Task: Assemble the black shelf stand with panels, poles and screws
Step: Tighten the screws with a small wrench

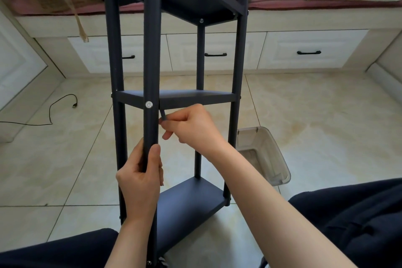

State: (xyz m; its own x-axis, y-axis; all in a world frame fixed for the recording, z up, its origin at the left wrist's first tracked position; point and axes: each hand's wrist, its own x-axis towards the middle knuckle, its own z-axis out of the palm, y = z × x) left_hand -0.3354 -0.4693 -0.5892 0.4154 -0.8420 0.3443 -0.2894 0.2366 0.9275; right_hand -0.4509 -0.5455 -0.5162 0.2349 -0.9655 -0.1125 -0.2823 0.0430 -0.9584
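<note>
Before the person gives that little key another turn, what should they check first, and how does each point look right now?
1. Left hand grips the front pole: ok.
2. Right hand pinches the hex key: ok.
3. Key tip seated in a screw: cannot tell, hidden behind the pole.
4. Front screw at the middle panel in place: ok.
5. Middle panel level: ok.
6. Screw fully tight: cannot tell.
</note>
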